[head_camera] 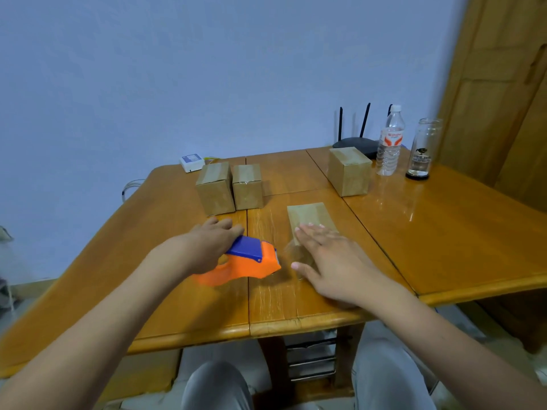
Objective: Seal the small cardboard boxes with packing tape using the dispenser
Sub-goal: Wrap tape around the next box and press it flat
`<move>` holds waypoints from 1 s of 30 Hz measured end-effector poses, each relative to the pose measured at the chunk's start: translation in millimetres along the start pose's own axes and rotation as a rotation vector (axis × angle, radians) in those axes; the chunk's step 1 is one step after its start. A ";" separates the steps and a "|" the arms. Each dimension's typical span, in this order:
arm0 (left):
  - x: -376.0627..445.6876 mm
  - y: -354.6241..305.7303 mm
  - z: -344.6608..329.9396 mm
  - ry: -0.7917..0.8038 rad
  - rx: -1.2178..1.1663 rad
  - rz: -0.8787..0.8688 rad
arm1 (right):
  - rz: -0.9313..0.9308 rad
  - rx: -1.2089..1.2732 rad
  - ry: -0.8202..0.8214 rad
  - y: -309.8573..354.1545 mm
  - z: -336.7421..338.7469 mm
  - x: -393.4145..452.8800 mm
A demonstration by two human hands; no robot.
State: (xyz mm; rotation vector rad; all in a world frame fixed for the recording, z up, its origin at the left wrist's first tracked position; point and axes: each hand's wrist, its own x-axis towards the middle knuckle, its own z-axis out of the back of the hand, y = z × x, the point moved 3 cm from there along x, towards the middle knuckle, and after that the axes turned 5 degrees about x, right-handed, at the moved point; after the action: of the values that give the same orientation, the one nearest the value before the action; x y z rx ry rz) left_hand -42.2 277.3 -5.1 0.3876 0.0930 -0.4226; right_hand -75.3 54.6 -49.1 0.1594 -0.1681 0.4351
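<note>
Here, left hand (211,242) gripping tape dispenser (242,263), box (307,218) just right.

arms (124,306) — bare, sleeveless | trousers (387,377) — light grey

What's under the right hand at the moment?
The right hand lies flat, fingers straight, on a small cardboard box on the table. The box's far top shows; its near part and any seam or tape there are covered.

Four cardboard boxes: two (215,189) (248,187) left of centre, one (350,171) upper right, one (309,218) centre. One tape dispenser (248,260). One bottle (390,143). One jar (423,149). One router (356,142).
</note>
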 end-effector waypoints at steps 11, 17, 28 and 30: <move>36.5 -50.1 60.9 0.109 0.433 0.023 | -0.021 -0.002 0.002 0.8 -1.7 1.0; 40.5 -61.1 72.0 0.195 0.399 0.089 | -0.017 0.006 -0.007 1.8 -0.6 0.9; 28.2 -34.5 72.8 0.320 0.395 0.053 | -0.037 -0.007 0.009 1.3 -2.3 1.9; 33.1 -7.0 76.0 0.291 0.420 0.132 | -0.046 0.001 0.028 1.8 -0.6 1.9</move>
State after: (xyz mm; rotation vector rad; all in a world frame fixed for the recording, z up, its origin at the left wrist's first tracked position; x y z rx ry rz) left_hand -14.3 229.5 57.0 0.8639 0.2622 -0.2506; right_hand -74.3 57.1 -49.1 0.1584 -0.1365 0.3910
